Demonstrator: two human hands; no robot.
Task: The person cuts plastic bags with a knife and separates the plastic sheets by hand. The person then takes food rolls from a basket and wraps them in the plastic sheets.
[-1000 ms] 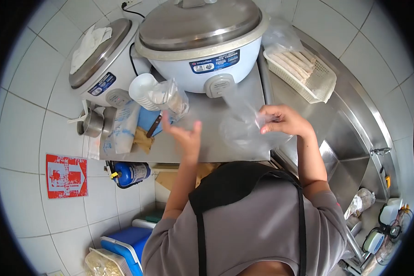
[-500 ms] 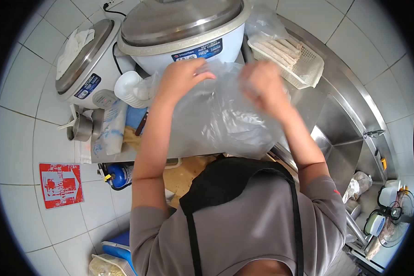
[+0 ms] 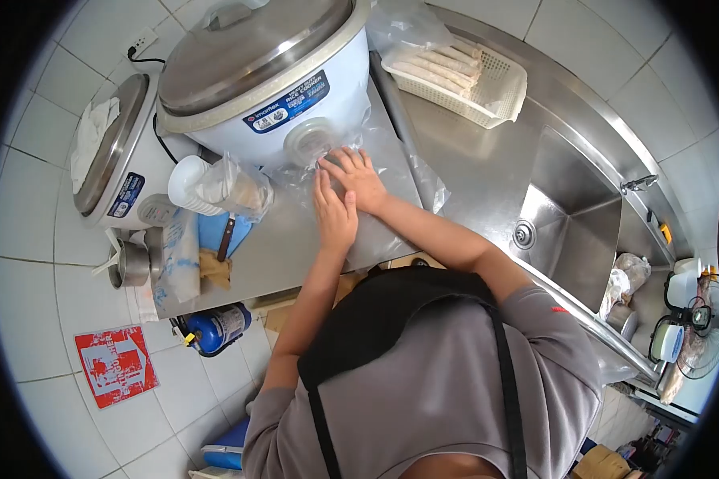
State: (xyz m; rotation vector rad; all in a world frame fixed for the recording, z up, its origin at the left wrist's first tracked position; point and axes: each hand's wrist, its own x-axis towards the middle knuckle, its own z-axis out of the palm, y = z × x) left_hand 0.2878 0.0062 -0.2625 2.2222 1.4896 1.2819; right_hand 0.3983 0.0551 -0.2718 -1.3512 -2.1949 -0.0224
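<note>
A clear plastic bag (image 3: 383,231) lies spread on the steel counter (image 3: 272,275), in front of the large rice cooker (image 3: 256,88). Flat on the bag rests my left hand (image 3: 335,214), fingers stretched forward. My right hand (image 3: 361,182) lies beside it, palm down, its fingers spread and reaching in front of the left fingertips. Neither hand grips anything that I can see. Left of them are stacked white cups (image 3: 190,182) and a clear bag with contents (image 3: 236,190). A knife (image 3: 227,238) lies on a blue cloth (image 3: 212,229).
A second rice cooker (image 3: 140,176) with a white cloth stands at the left, near a metal pot (image 3: 129,265). Wrapped rolls fill part of a cream basket (image 3: 499,100) at the back. The sink (image 3: 563,231) is at the right, a blue extinguisher (image 3: 216,327) below the counter.
Both hands came down onto the bag and moved together. The bag, lifted and billowing before, now lies flatter on the counter. The camera view has shifted toward the right.
</note>
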